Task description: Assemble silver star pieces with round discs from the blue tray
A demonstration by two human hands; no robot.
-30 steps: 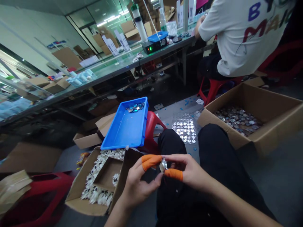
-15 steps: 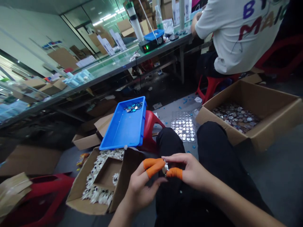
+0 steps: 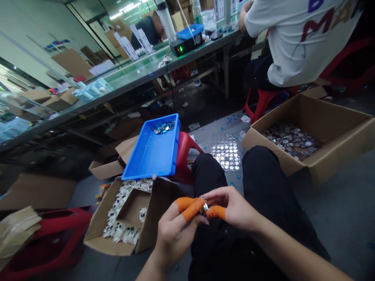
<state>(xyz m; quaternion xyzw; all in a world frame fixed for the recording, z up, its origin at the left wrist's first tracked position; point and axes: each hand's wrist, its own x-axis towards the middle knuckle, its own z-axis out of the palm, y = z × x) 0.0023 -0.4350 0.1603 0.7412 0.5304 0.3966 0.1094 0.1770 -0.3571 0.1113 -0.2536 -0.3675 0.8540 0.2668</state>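
Above my lap, a small shiny silver piece [image 3: 204, 207] is pinched between both hands; its exact kind is too small to make out. My left hand [image 3: 180, 222], with orange finger cots on two fingers, closes on it from the left. From the right, my right hand [image 3: 230, 208] grips it too, an orange cot on its thumb. The fingers cover most of the piece. Left of my hands sits a cardboard box [image 3: 113, 249] of white parts with dark ovals. Beyond it a blue tray [image 3: 146, 156] holds small round shiny pieces in its far corner.
A red stool [image 3: 184, 156] stands by the tray. On the floor lies a clear sheet of silver star-shaped pieces [image 3: 225, 152]. At right is a large carton [image 3: 331, 168] of shiny discs. A seated co-worker [image 3: 304, 43] is at the long workbench [image 3: 123, 88]; another person bends behind it.
The view has shifted slightly. Both hands stay together on the small silver piece, with the fingers turned a little. A person has come into view behind the bench.
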